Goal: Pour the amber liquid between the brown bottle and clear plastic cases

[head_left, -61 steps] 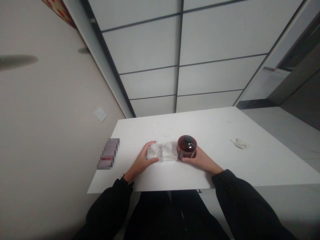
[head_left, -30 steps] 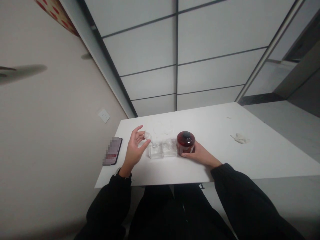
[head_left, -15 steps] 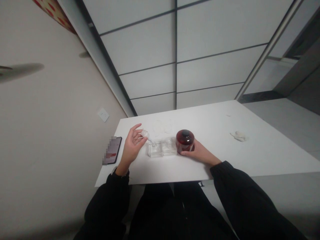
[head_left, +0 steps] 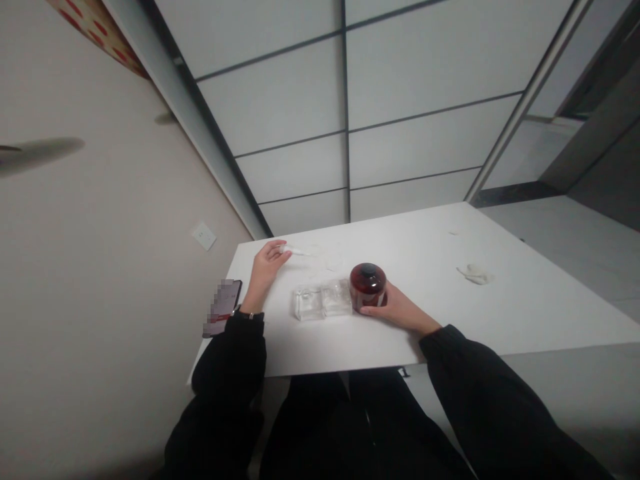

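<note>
The red jar (head_left: 368, 285) looks glossy (glass or plastic), the tabletop (head_left: 425, 320) smooth, matt.

A white table (head_left: 440, 313) runs out in front of me, its top bare-looking but for a few things. Near its left edge lies a phone (head_left: 223, 308), its face blurred. Toward the middle sit a clear two-celled case (head_left: 323, 300) and, touching it, a dark red jar (head_left: 367, 287) with a black lid. Off to the right lies a crumpled white tissue (head_left: 475, 274).

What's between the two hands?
Head view: the dark red jar, held by the right hand, and a clear two-part block beside it, short of the left hand, which pinches a small white piece.
</note>
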Available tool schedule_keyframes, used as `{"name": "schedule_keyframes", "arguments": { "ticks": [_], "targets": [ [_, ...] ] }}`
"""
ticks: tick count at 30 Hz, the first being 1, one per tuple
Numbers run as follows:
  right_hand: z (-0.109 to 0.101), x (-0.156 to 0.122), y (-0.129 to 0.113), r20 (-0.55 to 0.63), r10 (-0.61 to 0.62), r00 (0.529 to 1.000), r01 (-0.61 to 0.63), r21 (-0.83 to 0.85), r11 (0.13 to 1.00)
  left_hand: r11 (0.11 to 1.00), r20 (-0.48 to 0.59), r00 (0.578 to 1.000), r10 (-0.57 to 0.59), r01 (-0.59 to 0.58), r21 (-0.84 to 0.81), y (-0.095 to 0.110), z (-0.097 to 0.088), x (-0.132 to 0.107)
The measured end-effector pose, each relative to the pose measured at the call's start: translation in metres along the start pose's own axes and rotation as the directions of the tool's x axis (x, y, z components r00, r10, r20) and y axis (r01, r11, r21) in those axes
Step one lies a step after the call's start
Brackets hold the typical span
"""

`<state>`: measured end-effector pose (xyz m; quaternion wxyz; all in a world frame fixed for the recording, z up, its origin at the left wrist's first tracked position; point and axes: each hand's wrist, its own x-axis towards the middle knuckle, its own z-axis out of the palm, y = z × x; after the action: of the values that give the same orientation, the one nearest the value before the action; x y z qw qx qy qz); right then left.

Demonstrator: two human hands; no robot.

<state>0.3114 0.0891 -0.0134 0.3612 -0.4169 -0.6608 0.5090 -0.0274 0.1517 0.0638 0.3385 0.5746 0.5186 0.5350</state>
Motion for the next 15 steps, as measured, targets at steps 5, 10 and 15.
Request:
{"name": "schedule_keyframes", "arguments": {
  "ticks": [5,10,15],
  "targets": [
    [-0.001,0.001,-0.001,0.017,-0.026,1.0,0.026,0.028,0.999,0.996,0.101,0.992,-0.077,0.072,0.054,-0.033,0.037,0.055],
    [-0.001,0.003,0.0,-0.009,-0.038,0.999,0.038,-0.001,0.999,0.987,0.168,0.978,-0.124,0.103,0.127,-0.064,0.054,0.077],
    [0.0,0.004,0.002,-0.026,-0.07,0.997,0.07,0.005,0.998,0.974,0.201,0.97,-0.135,0.093,0.205,-0.086,0.049,0.072]
  ]
}}
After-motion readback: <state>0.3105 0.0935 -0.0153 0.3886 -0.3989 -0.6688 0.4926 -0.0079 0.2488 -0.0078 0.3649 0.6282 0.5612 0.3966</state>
